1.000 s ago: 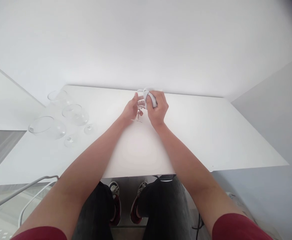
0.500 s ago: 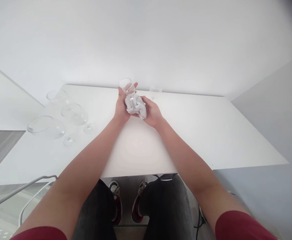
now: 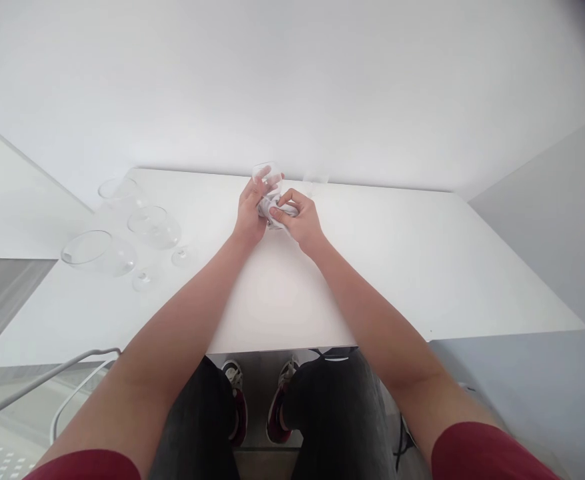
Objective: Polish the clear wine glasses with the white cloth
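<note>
My left hand is wrapped round a small clear stemmed glass whose rim shows above my fingers. My right hand pinches a crumpled white cloth and presses it against the lower part of that glass. Both hands meet above the far middle of the white table. The stem and foot of the glass are hidden behind my hands and the cloth.
Three large clear wine glasses stand at the table's far left, near the wall. Another small clear glass stands at the back edge, just right of my hands. A white chair frame is at lower left; my knees and shoes show under the table.
The glass went from standing on the table to lifted in my left hand. My right hand brought the cloth from the bowl down to the lower part and closed its fingers more tightly.
</note>
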{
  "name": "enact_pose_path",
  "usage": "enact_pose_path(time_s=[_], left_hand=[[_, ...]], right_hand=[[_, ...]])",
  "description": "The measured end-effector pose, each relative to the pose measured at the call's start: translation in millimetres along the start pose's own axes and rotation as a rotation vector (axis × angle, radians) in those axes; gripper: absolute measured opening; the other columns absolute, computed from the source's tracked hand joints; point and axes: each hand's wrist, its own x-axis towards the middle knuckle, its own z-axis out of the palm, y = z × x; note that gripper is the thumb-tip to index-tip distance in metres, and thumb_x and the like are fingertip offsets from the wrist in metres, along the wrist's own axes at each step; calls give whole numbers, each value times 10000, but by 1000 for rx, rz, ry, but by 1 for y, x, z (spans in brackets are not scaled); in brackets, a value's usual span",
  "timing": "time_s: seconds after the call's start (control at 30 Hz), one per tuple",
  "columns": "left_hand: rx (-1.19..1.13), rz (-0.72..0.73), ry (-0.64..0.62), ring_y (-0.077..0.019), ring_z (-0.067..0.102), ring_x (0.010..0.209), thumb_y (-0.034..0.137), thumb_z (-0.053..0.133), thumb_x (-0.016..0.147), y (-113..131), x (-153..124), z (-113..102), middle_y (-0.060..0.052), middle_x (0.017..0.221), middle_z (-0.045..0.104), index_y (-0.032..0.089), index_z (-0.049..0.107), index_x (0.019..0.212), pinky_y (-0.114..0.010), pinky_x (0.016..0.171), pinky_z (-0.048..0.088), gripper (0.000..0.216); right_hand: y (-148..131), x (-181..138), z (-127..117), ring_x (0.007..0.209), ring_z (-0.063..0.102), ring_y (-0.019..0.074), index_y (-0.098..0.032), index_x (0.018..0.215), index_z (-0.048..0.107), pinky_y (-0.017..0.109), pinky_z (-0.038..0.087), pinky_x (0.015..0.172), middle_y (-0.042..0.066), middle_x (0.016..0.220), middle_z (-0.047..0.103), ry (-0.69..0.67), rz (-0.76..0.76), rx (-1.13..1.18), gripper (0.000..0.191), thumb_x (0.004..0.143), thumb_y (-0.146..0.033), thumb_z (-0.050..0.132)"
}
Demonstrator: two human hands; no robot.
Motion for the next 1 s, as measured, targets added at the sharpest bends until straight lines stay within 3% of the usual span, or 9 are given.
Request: enact_pose_path(time_s=[0.13,0.2,0.3,0.4,0.57,0.63,0.7,0.8,1.0], left_hand=[[-22,-70,-11,-289,705,1232,675,601,974,3,-1,-1,-101,1404,707,266,711,1285,-331,878,606,525],[-1,-85,-32,-296,709,1227,677,605,969,5,-2,-1,-104,1454,678,279,694,1319,-339,865,610,538],[0,-43,-23,-295,662,1310,622,627,984,4,-1,-1,-102,1481,662,269,704,1286,-337,921,591,471],[-13,3,11,-284,617,1372,558,688,972,1,1,-3,-100,1496,656,272,723,1239,-318,987,557,393],[-61,37,68,-250,590,1411,580,650,992,-4,9,-13,-72,1541,625,306,704,1248,-353,1081,517,379],[-97,70,127,-235,565,1440,584,567,1035,-4,12,-18,-48,1560,610,309,685,1260,-372,1122,495,375],[-119,86,158,-229,559,1444,571,482,1072,-4,14,-20,-30,1567,605,299,667,1280,-385,1148,487,390],[-150,77,130,-230,570,1432,531,404,1105,-2,15,-20,-30,1547,621,259,678,1249,-399,1168,484,413],[-189,7,70,-254,576,1419,504,451,1095,-1,13,-15,-55,1499,651,235,717,1124,-407,1141,502,379]], right_hand=[[-3,2,-1,673,628,166,-253,915,552,364,616,697,-3,852,671,-199,200,265,490,812,-673,783],[-1,3,-2,691,636,170,-257,942,531,377,623,727,-1,874,667,-230,206,272,473,836,-661,755],[8,1,1,650,589,151,-275,906,463,308,571,654,-43,787,596,-45,-24,-16,465,821,-581,802],[17,-2,4,616,514,139,-279,914,463,271,507,633,-53,738,522,193,-308,-438,375,917,-558,713],[14,-5,-1,797,627,209,-262,1121,499,342,523,758,55,965,618,448,-529,-705,331,1065,-582,436],[12,-5,-2,857,639,224,-251,1180,497,360,529,802,86,1044,642,356,-496,-731,363,1062,-589,435],[15,-4,1,851,627,207,-250,1192,485,348,530,819,73,1061,659,154,-396,-684,360,1043,-578,477],[21,-3,6,887,633,195,-255,1218,445,353,528,876,69,1141,675,-67,-255,-575,339,1010,-506,542],[21,-1,0,947,645,256,-222,1342,440,431,528,913,114,1189,678,-199,-180,-652,500,929,-408,652]])
